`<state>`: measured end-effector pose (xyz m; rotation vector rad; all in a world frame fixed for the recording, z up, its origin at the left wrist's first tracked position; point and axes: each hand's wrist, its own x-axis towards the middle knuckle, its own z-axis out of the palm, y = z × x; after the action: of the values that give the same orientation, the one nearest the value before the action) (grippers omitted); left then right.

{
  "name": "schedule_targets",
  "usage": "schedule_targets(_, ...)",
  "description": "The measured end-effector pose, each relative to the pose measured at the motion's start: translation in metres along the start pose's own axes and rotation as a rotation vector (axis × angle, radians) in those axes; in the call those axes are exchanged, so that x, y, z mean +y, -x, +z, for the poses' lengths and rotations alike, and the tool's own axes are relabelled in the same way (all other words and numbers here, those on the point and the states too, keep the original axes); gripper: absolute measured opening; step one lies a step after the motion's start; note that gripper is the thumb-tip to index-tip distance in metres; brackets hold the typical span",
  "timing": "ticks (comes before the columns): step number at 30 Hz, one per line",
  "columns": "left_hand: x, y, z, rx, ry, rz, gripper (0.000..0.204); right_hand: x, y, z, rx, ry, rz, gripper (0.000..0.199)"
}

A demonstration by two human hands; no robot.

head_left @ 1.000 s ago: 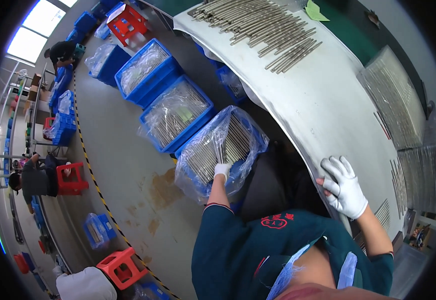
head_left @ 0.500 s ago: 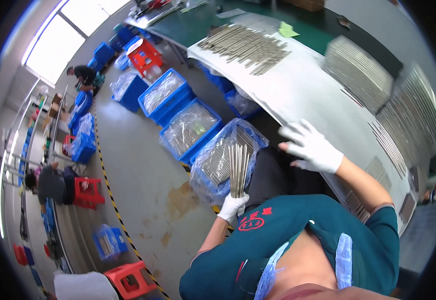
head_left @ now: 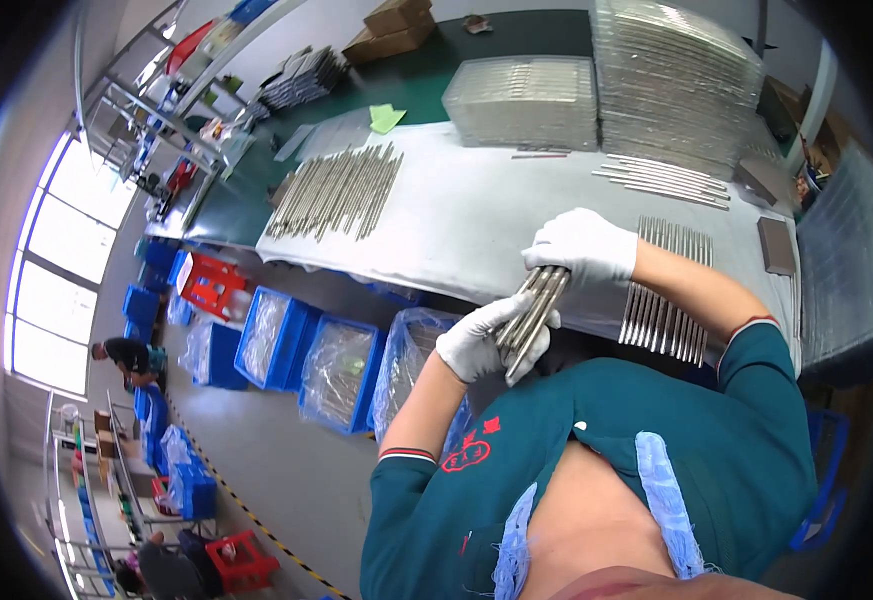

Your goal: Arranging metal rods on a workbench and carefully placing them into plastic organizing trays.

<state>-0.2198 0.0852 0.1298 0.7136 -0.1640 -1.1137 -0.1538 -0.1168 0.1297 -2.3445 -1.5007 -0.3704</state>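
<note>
Over white table, slim silvery rods

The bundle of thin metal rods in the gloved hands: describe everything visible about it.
The bundle of thin silver metal rods is a handful of straight, smooth, shiny lengths lying side by side, how many cannot be told. It slants from lower left to upper right, just off the near edge of the white-covered table. The white-gloved left hand wraps its lower end, and the white-gloved right hand covers the upper end from above. Both are closed in a grip on it, and nothing else touches it.
</note>
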Motion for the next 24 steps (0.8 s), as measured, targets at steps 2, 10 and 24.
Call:
schedule_targets(2,0.007,-0.011,0.003,-0.001,0.179,0.099,0.047,-0.001,0.007,-0.004,0.1,-0.106,0.088,0.024)
schedule_targets(10,0.07,-0.088,-0.015,-0.096,0.314,-0.157,0.051,0.053,0.03,0.041,0.311,-0.83,0.483,0.035)
schedule_targets(24,0.08,-0.108,-0.06,0.451,-0.463,0.292,0.073,0.062,0.023,0.05,0.564,-1.056,0.817,0.025)
